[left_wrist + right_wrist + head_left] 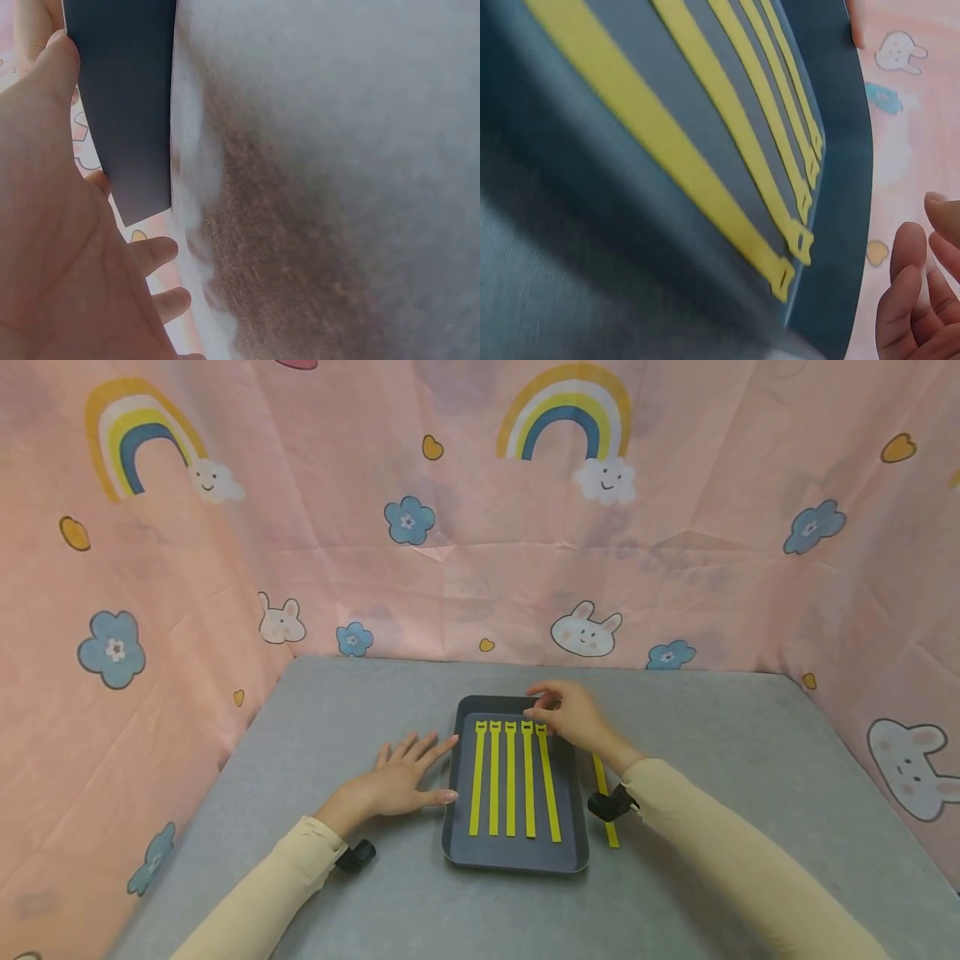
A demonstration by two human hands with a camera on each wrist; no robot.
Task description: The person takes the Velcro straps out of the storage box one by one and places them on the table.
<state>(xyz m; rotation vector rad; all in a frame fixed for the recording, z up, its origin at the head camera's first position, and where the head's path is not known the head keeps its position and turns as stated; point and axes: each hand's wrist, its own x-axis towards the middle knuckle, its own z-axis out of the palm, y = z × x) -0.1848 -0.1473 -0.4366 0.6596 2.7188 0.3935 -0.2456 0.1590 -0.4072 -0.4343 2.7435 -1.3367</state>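
Note:
Several flat yellow cable straps [511, 781], each with a slotted head, lie side by side in a dark grey tray [517, 857]. Their heads point to the tray's far end, and the rightmost strap [550, 793] slants slightly. My left hand [393, 781] has its fingers spread at the tray's left side, thumb and index fingertip right at the rim. Over the far right corner, my right hand [572, 714] has loosely bent fingers, with thumb and index apart. In the right wrist view nothing shows between the fingers [909, 255], just past the strap heads.
Another yellow strap [612, 833] lies on the grey table [360, 893] right of the tray, partly hidden under my right wrist. A black wrist camera [611, 804] sits there. Pink printed cloth [480, 585] walls the table's back and sides.

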